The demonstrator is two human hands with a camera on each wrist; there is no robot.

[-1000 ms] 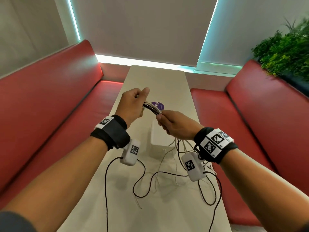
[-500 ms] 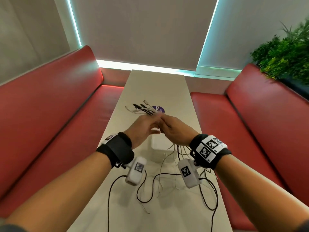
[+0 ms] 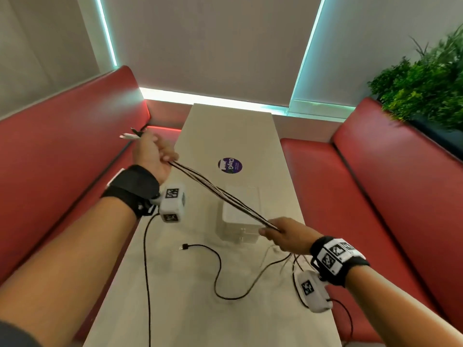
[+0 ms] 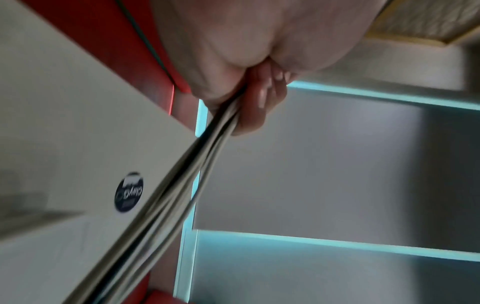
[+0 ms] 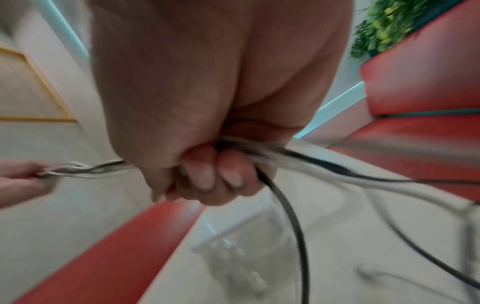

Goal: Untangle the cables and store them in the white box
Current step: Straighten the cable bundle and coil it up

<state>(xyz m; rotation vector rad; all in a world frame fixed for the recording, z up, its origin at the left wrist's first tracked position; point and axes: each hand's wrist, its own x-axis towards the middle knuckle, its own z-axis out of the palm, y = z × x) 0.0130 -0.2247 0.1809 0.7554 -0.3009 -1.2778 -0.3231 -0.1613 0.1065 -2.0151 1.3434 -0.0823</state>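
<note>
Cables are stretched taut across mid-frame, gripped in the clenched left hand at upper left and the clenched right hand at lower right, above the white box on the table.

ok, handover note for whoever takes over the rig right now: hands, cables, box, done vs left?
Left hand: raised over the left table edge, grips the cable bundle near its plug ends.
Right hand: grips the same bundle lower down, beside the white box.
Bundle is stretched taut between the hands above the box; loose tails, one black, trail on the table.
Done: strands pulled roughly parallel.
Left: separate the cables and store them; none visibly in the box.
</note>
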